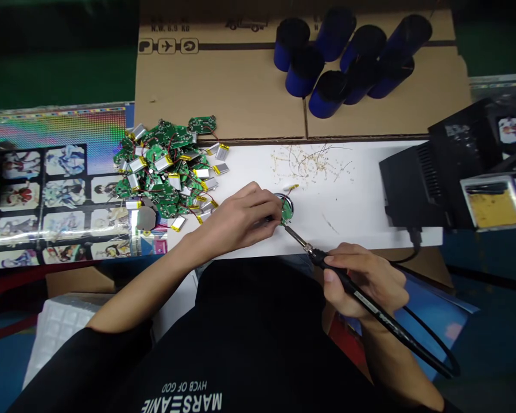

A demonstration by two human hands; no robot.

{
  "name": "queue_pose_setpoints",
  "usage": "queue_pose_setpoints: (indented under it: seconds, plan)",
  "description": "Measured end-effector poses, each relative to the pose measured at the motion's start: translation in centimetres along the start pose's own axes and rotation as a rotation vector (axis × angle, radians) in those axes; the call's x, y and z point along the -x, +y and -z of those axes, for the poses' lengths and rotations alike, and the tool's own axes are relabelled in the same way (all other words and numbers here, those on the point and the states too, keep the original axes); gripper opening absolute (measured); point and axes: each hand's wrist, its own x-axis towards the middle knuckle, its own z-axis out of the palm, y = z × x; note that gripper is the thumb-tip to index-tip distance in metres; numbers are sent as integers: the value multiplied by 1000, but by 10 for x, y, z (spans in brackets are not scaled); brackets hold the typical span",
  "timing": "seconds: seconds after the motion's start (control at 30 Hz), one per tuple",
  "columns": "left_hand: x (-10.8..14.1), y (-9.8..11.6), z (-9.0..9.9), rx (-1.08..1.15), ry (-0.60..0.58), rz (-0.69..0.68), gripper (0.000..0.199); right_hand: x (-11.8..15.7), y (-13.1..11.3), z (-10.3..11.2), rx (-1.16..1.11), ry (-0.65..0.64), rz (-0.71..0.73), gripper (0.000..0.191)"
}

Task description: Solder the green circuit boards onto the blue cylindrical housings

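Note:
A small round green circuit board (287,210) lies on the white work surface, with a silver and yellow battery (291,187) just beyond it. My left hand (251,215) comes in from the left, its fingers pressed together at the board's left edge; whatever is between the fingertips is too small to name. In my right hand (365,278) is a black soldering iron (348,284), held like a pen. Its metal tip points up and left and reaches the near edge of the board. Whether the tip touches the board cannot be made out.
Green boards with batteries (167,166) form a heap at the left. Blue cylinders (301,71) stand on cardboard (223,92) at the back. A black soldering station (406,183) and yellow sponge tray (492,203) sit at the right. Scraps (311,160) lie beyond the board.

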Motion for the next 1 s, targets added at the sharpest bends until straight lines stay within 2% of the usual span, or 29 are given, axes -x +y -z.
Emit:
queue_pose_setpoints:
  seconds: [0.23, 0.5, 0.73, 0.87, 0.93, 1.0]
  plan:
    - [-1, 2, -1, -4, 2, 10, 8, -3, -2, 0, 40, 4, 0, 14]
    - [0, 0, -1, -2, -21, 40, 10, -5, -3, 0, 29, 14, 31, 18]
    - [0, 0, -1, 2, -29, 43, 11, 3, 6, 14, -100, 198, -99, 17]
    - [0, 0, -1, 6, -10, 24, 8, 5, 17, 15, -106, 393, -199, 7]
    - [0, 0, -1, 9, -10, 24, 8, 5, 22, 13, -83, 476, -275, 11]
    - [0, 0, -1, 9, -13, 29, 7, 5, 28, 10, -83, 495, -365, 16]
